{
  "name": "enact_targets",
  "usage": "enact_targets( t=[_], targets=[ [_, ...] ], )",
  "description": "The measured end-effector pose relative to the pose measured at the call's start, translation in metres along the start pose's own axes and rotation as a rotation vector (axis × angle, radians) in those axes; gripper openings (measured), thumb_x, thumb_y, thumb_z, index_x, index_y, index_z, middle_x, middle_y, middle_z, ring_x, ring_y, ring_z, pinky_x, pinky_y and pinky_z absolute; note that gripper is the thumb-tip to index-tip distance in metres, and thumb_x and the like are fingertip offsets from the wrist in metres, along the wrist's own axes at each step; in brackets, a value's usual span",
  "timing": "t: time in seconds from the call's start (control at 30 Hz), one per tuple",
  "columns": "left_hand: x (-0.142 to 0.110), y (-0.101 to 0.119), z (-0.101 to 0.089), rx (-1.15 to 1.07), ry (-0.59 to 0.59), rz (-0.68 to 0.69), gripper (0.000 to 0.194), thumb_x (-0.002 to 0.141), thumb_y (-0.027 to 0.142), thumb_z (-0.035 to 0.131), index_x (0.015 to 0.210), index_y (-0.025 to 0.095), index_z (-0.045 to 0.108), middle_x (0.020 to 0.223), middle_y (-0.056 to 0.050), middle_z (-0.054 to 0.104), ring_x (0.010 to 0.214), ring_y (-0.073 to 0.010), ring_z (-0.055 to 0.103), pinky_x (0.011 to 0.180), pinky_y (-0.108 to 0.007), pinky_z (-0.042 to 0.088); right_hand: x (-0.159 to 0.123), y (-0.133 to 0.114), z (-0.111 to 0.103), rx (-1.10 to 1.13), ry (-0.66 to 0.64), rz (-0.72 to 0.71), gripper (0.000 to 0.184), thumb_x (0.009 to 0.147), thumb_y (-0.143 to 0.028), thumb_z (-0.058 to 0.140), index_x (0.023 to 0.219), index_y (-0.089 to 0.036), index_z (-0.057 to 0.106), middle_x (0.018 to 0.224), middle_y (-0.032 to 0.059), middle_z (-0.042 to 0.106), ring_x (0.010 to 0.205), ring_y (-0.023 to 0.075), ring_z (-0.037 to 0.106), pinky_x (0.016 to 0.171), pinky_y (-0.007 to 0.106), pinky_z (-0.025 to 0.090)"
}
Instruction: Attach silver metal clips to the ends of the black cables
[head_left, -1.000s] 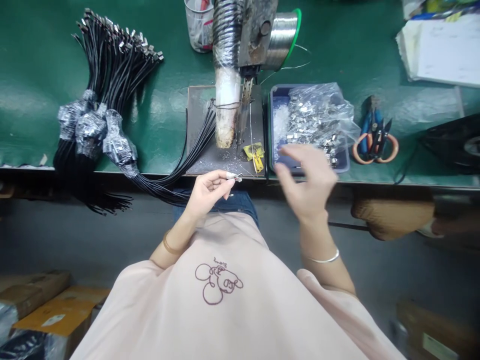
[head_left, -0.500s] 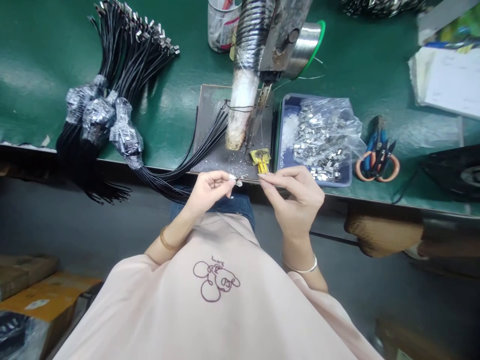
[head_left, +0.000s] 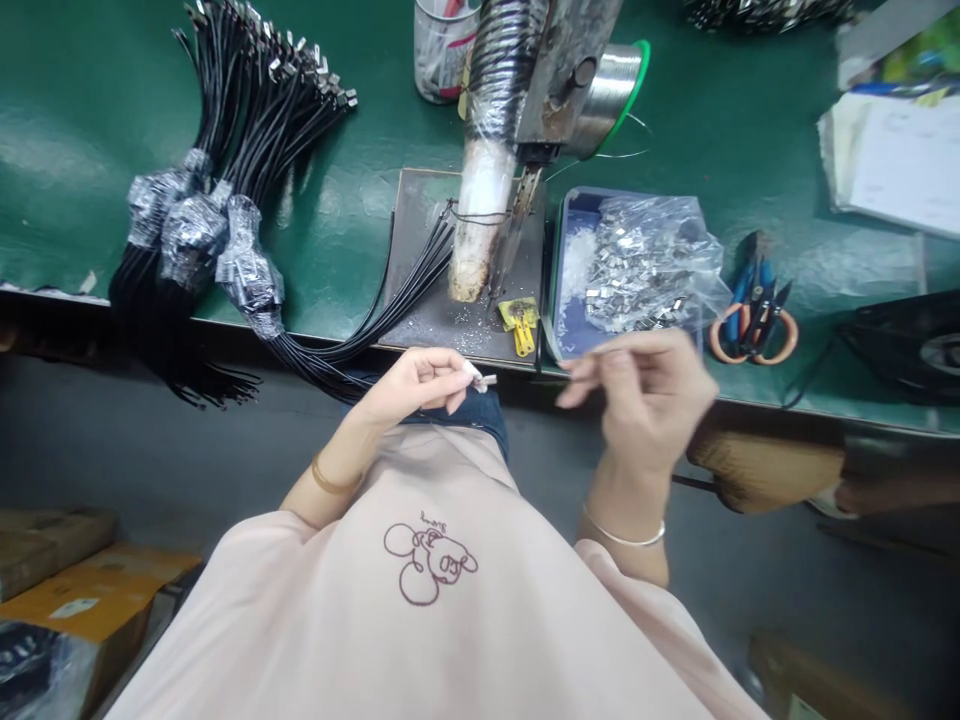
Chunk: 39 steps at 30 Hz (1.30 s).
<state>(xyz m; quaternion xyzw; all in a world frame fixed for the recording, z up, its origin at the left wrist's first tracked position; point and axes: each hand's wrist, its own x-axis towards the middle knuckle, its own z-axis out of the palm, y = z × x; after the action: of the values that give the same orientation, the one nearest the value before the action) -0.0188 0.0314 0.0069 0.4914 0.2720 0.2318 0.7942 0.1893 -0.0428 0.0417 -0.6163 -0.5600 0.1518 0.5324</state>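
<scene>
Green bench top [head_left: 360,205], grey plate [head_left: 420,325] at its front edge. Left hand [head_left: 416,385]: thumb and fingers clamped on a small metal connector [head_left: 487,381], just in front of the plate. Black cables [head_left: 311,362] lead towards this hand. Right hand [head_left: 660,395]: blurred, near the blue tray [head_left: 571,342]; whether its fingertips meet or grip anything cannot be told.

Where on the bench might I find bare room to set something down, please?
The green bench is bare between the wrapped cable bundles and the dark plate, and mostly so between the solder spool and papers. It is crowded around the white tube over the plate and at the blue tray of metal parts near the right hand.
</scene>
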Motion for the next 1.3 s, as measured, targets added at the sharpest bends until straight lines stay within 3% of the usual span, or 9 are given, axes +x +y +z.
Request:
enact_targets(
  t=[0.1, 0.2, 0.4, 0.6, 0.73, 0.87, 1.0, 1.13, 1.3],
  targets=[
    [0.000, 0.014, -0.009, 0.134, -0.220, -0.005, 0.043, 0.077, 0.054, 0.078, 0.075, 0.012, 0.074, 0.060, -0.004, 0.065, 0.050, -0.0073, 0.048, 0.048, -0.021, 0.037, 0.013, 0.012, -0.022, -0.162, 0.135, 0.014, 0.026, 0.094, -0.046, 0.058, 0.080, -0.024, 0.060, 0.052, -0.0059, 0.052, 0.039, 0.0108, 0.046, 0.040, 0.026, 0.032],
    [0.000, 0.028, -0.001, 0.487, -0.361, 0.121, 0.025, 0.086, 0.036, 0.072, 0.079, 0.012, 0.076, 0.070, -0.006, 0.069, 0.058, -0.0091, 0.055, 0.055, -0.022, 0.042, 0.026, 0.028, -0.032, -0.399, -0.051, 0.059, 0.023, 0.089, -0.042, 0.063, 0.075, -0.023, 0.063, 0.055, -0.0035, 0.057, 0.047, 0.0132, 0.052, 0.051, 0.028, 0.040],
    [-0.001, 0.010, 0.033, 1.331, -0.107, 0.312, 0.025, 0.093, 0.010, 0.046, 0.079, 0.013, 0.066, 0.076, -0.007, 0.067, 0.058, -0.0131, 0.056, 0.054, -0.026, 0.037, 0.045, 0.056, -0.028, -0.532, -0.374, 0.092, 0.006, 0.078, -0.025, 0.066, 0.073, -0.022, 0.067, 0.077, 0.0043, 0.074, 0.069, 0.0204, 0.066, 0.066, 0.030, 0.045],
    [0.008, -0.028, 0.027, 0.460, 0.275, 0.218, 0.022, 0.085, 0.032, 0.065, 0.071, 0.015, 0.059, 0.059, 0.003, 0.055, 0.051, -0.0068, 0.045, 0.052, -0.020, 0.034, 0.055, 0.055, -0.028, -0.503, -0.523, 0.143, 0.008, 0.075, -0.025, 0.064, 0.067, -0.022, 0.063, 0.068, 0.0011, 0.070, 0.054, 0.0151, 0.055, 0.059, 0.028, 0.037],
    [0.011, -0.026, 0.015, -0.007, 0.341, 0.069, 0.042, 0.070, 0.053, 0.080, 0.073, 0.016, 0.060, 0.053, 0.006, 0.052, 0.045, -0.0040, 0.040, 0.045, -0.018, 0.030, 0.050, 0.045, -0.027, -0.513, -0.384, 0.223, 0.004, 0.074, -0.022, 0.065, 0.070, -0.022, 0.062, 0.052, -0.0056, 0.055, 0.044, 0.0113, 0.042, 0.057, 0.028, 0.033],
    [0.013, -0.017, 0.012, -0.070, 0.358, 0.051, 0.047, 0.065, 0.057, 0.083, 0.074, 0.015, 0.063, 0.050, 0.006, 0.053, 0.041, -0.0022, 0.034, 0.041, -0.017, 0.026, 0.040, 0.036, -0.025, -0.494, -0.028, 0.231, 0.010, 0.077, -0.023, 0.066, 0.070, -0.023, 0.059, 0.044, -0.0098, 0.037, 0.041, 0.0107, 0.032, 0.053, 0.029, 0.029],
    [0.015, -0.012, 0.014, 0.022, 0.398, 0.121, 0.044, 0.070, 0.053, 0.081, 0.065, 0.015, 0.060, 0.050, 0.005, 0.054, 0.041, -0.0026, 0.036, 0.041, -0.018, 0.028, 0.031, 0.025, -0.021, -0.353, 0.184, 0.213, 0.009, 0.081, -0.025, 0.068, 0.076, -0.024, 0.061, 0.058, -0.0040, 0.051, 0.042, 0.0099, 0.032, 0.048, 0.030, 0.023],
    [0.015, -0.008, 0.020, 0.117, 0.443, 0.204, 0.037, 0.073, 0.045, 0.079, 0.064, 0.015, 0.060, 0.053, 0.004, 0.052, 0.047, -0.0042, 0.041, 0.046, -0.018, 0.034, 0.018, 0.014, -0.010, -0.128, 0.187, 0.213, 0.011, 0.082, -0.031, 0.071, 0.080, -0.024, 0.063, 0.074, -0.0006, 0.065, 0.045, 0.0087, 0.040, 0.045, 0.028, 0.028],
    [0.012, -0.004, 0.029, 0.254, 0.503, 0.311, 0.025, 0.078, 0.033, 0.073, 0.067, 0.016, 0.059, 0.058, 0.004, 0.053, 0.050, -0.0058, 0.044, 0.049, -0.018, 0.037, 0.000, 0.000, 0.020, 0.010, -0.080, 0.193, 0.012, 0.087, -0.031, 0.067, 0.079, -0.022, 0.069, 0.076, 0.0006, 0.070, 0.056, 0.0113, 0.055, 0.049, 0.025, 0.040]
  ],
)
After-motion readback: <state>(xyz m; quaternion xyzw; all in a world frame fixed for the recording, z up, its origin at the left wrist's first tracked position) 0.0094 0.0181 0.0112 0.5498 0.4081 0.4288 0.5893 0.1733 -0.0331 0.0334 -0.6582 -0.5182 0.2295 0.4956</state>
